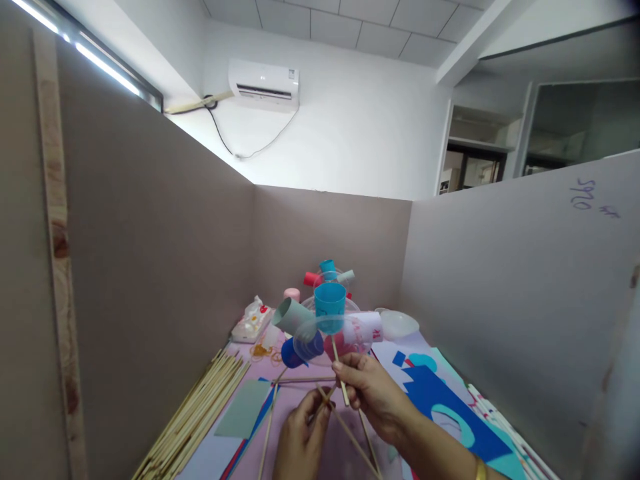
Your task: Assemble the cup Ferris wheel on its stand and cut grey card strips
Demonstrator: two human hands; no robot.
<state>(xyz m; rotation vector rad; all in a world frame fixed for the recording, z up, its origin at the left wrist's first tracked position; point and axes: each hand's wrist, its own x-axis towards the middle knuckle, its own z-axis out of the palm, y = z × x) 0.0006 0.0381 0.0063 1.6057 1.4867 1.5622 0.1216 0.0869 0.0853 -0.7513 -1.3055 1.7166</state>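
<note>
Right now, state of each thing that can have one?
Right hand: pinching a stick
Left hand: gripping crossed sticks
Near light-blue cup: upright, mouth up
Dark blue cup: tipped sideways
Stick pile: lying flat
Blue sheet: flat, edge cut zigzag
Air conditioner: wall-mounted, power unclear

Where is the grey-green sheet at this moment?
In the head view, the grey-green sheet lies left of centre, near the bottom, between the bundle of sticks on its left and the left hand on its right.
</note>
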